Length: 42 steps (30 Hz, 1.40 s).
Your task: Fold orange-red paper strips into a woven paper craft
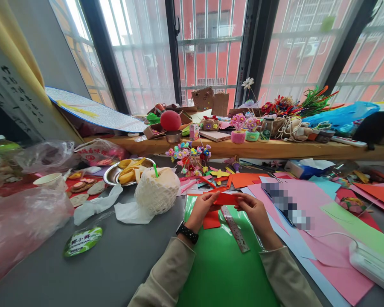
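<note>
1. Left hand (201,209): thumb and fingers pinched together on the left end of a red paper strip (225,199); a dark, dotted watch (187,233) encircles the wrist.
2. Right hand (255,215): thumb and fingers closed on the right end of the same strip, so that it spans the gap between the two hands.
3. Position of the strip: held above the far part of a green mat (224,277), its long side running roughly left to right. Whether it is folded cannot be told.
4. On the mat: a smaller red paper piece (212,221) lies below the strip, nearer the left hand; a patterned ruler (235,230) lies slantwise beside it, between the forearms.
5. Right of the mat: overlapping sheets, among them a large pink sheet (334,249), with a phone (269,195) lying on them, partly blurred out, and a white cable leading to a white box (374,264).
6. Left of the mat: a coconut (160,194) in a foam net with a green straw (155,170), just beside a metal bowl (106,174) containing banana peels (128,172); nearer the viewer, a green label (82,241) lies flat on the grey table (92,279).
7. Beyond the hands: a bunch of colourful craft flowers (192,158) before a wooden sill (137,146), where a red ball (170,121) sits atop a metal cup (173,136).
</note>
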{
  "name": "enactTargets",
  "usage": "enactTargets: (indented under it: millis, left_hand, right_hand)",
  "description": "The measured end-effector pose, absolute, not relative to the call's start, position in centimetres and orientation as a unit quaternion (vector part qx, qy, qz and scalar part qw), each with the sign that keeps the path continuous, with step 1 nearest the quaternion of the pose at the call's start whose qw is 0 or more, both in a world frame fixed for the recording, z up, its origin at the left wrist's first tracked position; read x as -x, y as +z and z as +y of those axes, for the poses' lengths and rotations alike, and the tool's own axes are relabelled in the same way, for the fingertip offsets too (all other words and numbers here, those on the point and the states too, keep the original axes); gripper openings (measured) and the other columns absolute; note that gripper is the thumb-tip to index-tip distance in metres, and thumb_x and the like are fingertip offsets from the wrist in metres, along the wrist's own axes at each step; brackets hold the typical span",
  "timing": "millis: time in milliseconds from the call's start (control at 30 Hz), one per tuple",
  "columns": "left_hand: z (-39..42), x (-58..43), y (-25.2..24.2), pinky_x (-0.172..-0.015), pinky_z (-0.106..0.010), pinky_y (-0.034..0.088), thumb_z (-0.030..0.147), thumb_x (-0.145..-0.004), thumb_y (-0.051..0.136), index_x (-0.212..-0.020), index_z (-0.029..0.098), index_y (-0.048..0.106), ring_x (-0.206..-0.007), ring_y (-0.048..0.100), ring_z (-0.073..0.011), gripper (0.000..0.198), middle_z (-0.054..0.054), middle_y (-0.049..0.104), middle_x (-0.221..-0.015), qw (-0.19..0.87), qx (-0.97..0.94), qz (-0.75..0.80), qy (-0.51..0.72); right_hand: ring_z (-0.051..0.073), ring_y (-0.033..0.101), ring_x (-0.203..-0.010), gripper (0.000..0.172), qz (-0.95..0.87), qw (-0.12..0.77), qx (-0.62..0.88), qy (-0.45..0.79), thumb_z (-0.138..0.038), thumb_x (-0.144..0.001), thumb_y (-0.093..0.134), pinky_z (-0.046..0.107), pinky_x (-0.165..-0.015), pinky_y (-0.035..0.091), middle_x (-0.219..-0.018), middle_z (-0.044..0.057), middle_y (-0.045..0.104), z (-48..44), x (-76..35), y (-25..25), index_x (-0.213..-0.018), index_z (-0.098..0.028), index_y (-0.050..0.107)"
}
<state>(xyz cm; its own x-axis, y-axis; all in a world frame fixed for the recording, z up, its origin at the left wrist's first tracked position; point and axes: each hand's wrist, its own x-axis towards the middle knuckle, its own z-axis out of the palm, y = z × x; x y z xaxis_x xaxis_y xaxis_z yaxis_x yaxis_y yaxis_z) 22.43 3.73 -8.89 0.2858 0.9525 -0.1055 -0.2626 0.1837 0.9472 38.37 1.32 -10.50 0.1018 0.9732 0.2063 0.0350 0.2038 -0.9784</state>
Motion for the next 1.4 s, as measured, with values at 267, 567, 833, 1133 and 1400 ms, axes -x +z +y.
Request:
enactTargets:
  millis: [267, 567, 833, 1133, 1400]
  left_hand:
    - [3.57, -22.62, -8.73, -0.059, -0.025, 0.047, 0.038, -0.060, 0.058, -0.074, 0.011, 0.060, -0.059, 0.057, -0.0130, 0.031, -0.007, 0.062, -0.073, 0.670, -0.449, 0.393, 0.441]
    - [3.66, -22.58, -8.97, -0.065, -0.026, 0.045, 0.034, -0.058, 0.061, -0.074, 0.011, 0.058, -0.066, 0.056, -0.0135, 0.029, -0.007, 0.061, -0.075, 0.670, -0.460, 0.380, 0.442]
    - [3.69, -22.60, -9.15, -0.063, -0.027, 0.045, 0.033, -0.056, 0.063, -0.072, 0.011, 0.056, -0.064, 0.057, -0.0144, 0.028, -0.007, 0.060, -0.072, 0.651, -0.478, 0.388, 0.444]
    - [3.62, -22.70, -9.49, -0.065, -0.027, 0.045, 0.031, -0.057, 0.062, -0.077, 0.011, 0.057, -0.065, 0.057, -0.0140, 0.029, -0.006, 0.060, -0.075, 0.631, -0.532, 0.358, 0.436]
    - [3.70, -22.81, -9.32, -0.062, -0.026, 0.046, 0.030, -0.055, 0.063, -0.078, 0.011, 0.057, -0.062, 0.057, -0.0132, 0.030, -0.005, 0.060, -0.073, 0.622, -0.532, 0.374, 0.437]
  right_hand:
    - [0.013, 0.056, -0.056, 0.021, -0.544, 0.561, 0.481, 0.398, -0.026, -0.064, 0.051, 0.026, -0.056, 0.046, -0.066, 0.001, 0.062, 1.32, -38.23, -10.42, -0.080, -0.017, 0.062]
    - [0.014, 0.057, -0.060, 0.022, -0.547, 0.551, 0.493, 0.392, -0.029, -0.065, 0.050, 0.027, -0.057, 0.047, -0.071, 0.002, 0.062, 1.50, -38.39, -10.51, -0.081, -0.017, 0.061]
    - [0.015, 0.056, -0.060, 0.030, -0.572, 0.530, 0.502, 0.374, -0.041, -0.066, 0.051, 0.027, -0.055, 0.046, -0.070, 0.004, 0.060, 1.30, -38.03, -10.08, -0.080, -0.015, 0.057]
    - [0.013, 0.054, -0.055, 0.030, -0.572, 0.505, 0.514, 0.392, -0.040, -0.065, 0.053, 0.026, -0.055, 0.043, -0.066, 0.003, 0.060, 1.47, -38.19, -10.45, -0.080, -0.014, 0.056]
    - [0.012, 0.052, -0.052, 0.029, -0.545, 0.516, 0.522, 0.405, -0.039, -0.062, 0.056, 0.023, -0.051, 0.042, -0.058, 0.001, 0.057, 1.38, -37.98, -10.27, -0.075, -0.013, 0.057]
